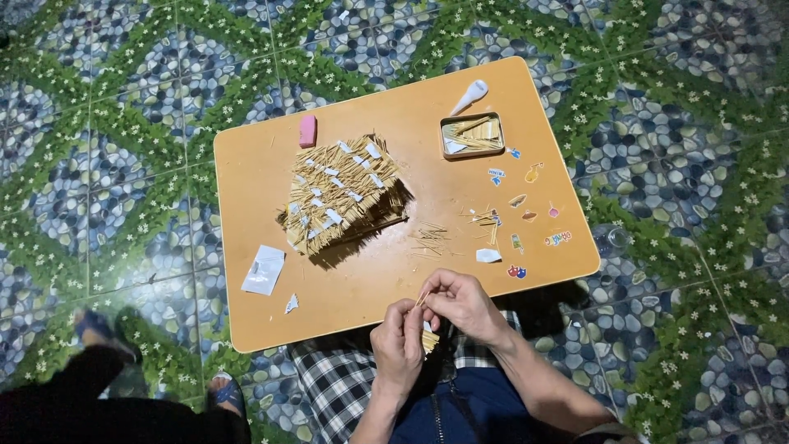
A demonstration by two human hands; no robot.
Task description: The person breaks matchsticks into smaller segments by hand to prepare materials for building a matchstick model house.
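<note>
A low desk [246,164] with a smooth orange-brown top and rounded corners is seen from above, set on a floor of pebble-and-leaf patterned tiles. At its middle a little house of thin pale sticks [345,196] is stood, its roof dotted with white paper scraps. A small metal tin [472,136] of more sticks is placed near the far edge, a pink eraser [307,131] to the left, loose sticks [429,240] and coloured stickers scattered at the right. At the near edge, both hands are brought together: a bundle of sticks [428,340] is gripped in the closed left hand [398,349], while a single stick [422,298] is pinched in the right hand [465,304], fingers curled.
</note>
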